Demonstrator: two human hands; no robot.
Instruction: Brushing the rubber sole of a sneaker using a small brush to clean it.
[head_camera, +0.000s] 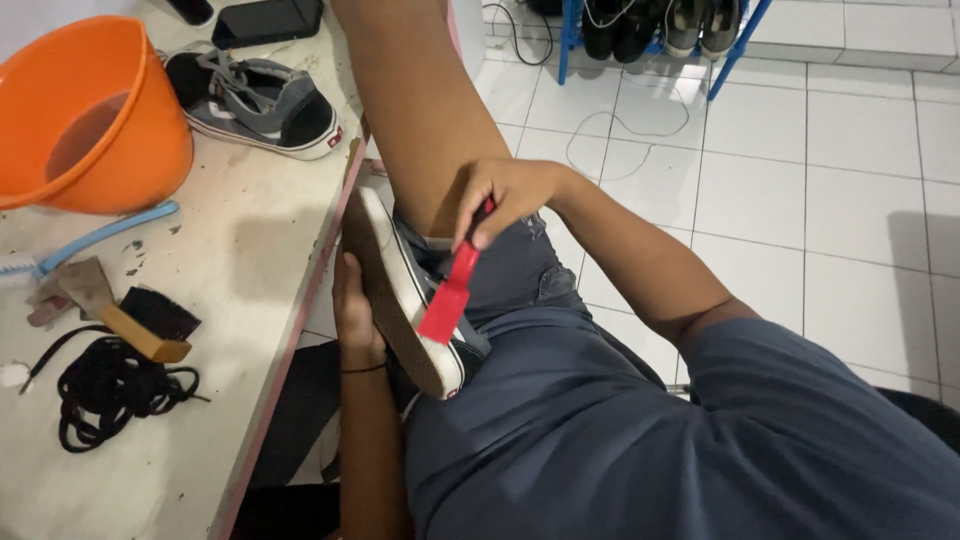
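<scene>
While propped on the lap, sneaker (405, 300) tilted sole-outward — left hand (352, 310) cupped under sole edge, steadying. Right hand (510, 195) closed around red brush (450, 295), head pressed on white sidewall. Worn table (250, 260) alongside: orange bucket (90, 110), second sneaker (255, 100), wooden brush (150, 325), loose black laces (110, 385) — all within reach. White tiled floor (800, 180).
</scene>
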